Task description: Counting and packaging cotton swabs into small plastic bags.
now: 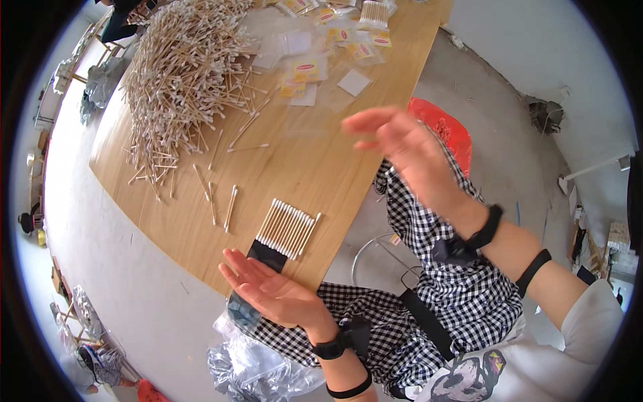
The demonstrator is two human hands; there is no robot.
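A neat row of cotton swabs point(287, 228) lies side by side near the table's front corner. One swab at its right end sits a little askew. A flat black piece point(266, 256) shows at the row's near end. Just below it, at the table edge, my left hand point(281, 296) is open, palm up, fingers stretched, holding nothing. My right hand point(412, 151) hangs in the air by the table's right edge, slightly blurred, its fingers extended and apart with nothing visible in them. A few loose swabs point(230, 208) lie left of the row.
A big heap of cotton swabs point(187, 74) covers the table's far left. Clear plastic bags with yellow-and-white cards point(305, 70) are scattered at the far middle. A red bag point(445, 130) is beyond the right edge of the wooden table point(335, 187). Crumpled clear plastic point(261, 365) lies below.
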